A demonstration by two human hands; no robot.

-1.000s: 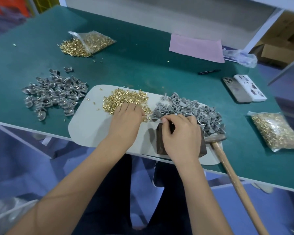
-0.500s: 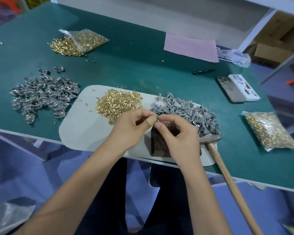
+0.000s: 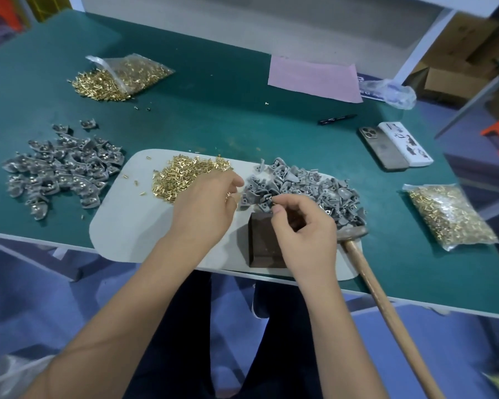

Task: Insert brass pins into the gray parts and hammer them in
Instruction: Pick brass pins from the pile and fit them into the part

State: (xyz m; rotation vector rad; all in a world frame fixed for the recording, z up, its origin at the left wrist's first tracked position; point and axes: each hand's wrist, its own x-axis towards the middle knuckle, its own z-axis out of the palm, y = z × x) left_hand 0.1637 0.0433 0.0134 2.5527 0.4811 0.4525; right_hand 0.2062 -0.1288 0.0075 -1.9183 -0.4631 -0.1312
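Fingers first: our left hand hovers with curled fingers at the 4 o'clock edge of the loose brass pins, and whether a pin sits between thumb and fingertips we cannot tell, since the palm hides them. Starting at 9 o'clock on the green table, a heap of darker gray parts lies off the pad, seemingly the finished ones. An open bag of pins spills at 11 o'clock. Moving rightward, the pale work pad carries the pin pile, then the pile of gray parts at about 1 o'clock of the pad. Our right hand pinches one gray part between thumb and forefinger, just above the dark block that serves as an anvil. To do this step well, we judge we should turn the part so its hole faces up, seat one pin straight and fully by hand, then set the part flat on the block before striking. The hammer rests at 3 o'clock of the block, handle toward us, near enough to take up. A sealed bag of pins lies at the far right.
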